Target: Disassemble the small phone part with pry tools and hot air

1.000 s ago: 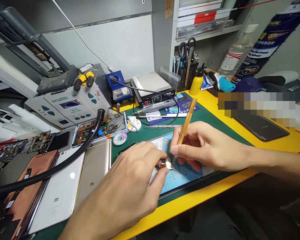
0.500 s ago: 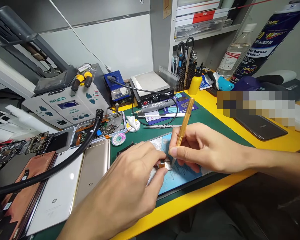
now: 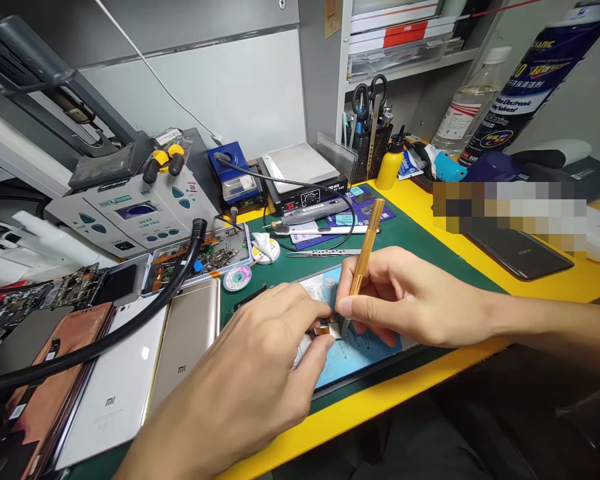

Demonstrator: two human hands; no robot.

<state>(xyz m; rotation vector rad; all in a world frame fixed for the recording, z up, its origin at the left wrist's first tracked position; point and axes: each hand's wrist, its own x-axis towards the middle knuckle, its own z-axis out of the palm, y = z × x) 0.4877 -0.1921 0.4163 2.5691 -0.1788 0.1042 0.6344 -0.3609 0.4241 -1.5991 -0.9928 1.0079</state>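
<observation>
A gold-handled craft knife [image 3: 367, 250] is pinched in my right hand [image 3: 405, 300], its handle leaning up and its blade pointing down. The blade tip meets the right edge of a small part [image 3: 334, 330], silvery with an orange-brown flex strip. Thumb and fingers of my left hand [image 3: 260, 360] close on that part from the left and hold it down. Under both lies a blue, worn work pad [image 3: 353, 363] in a dark frame. My left fingers hide some of the part.
Phone back covers [image 3: 105, 387] lie at the left, crossed by a black hose [image 3: 130, 333]. Beyond the pad are tweezers [image 3: 325, 253], a solder wick spool [image 3: 237, 279] and a white brush [image 3: 325, 231]. A dark phone [image 3: 523, 252] rests at the right.
The knife has shifted very slightly left along with my right hand, its blade now closer over the small part. My left hand stays nearly where it was.
</observation>
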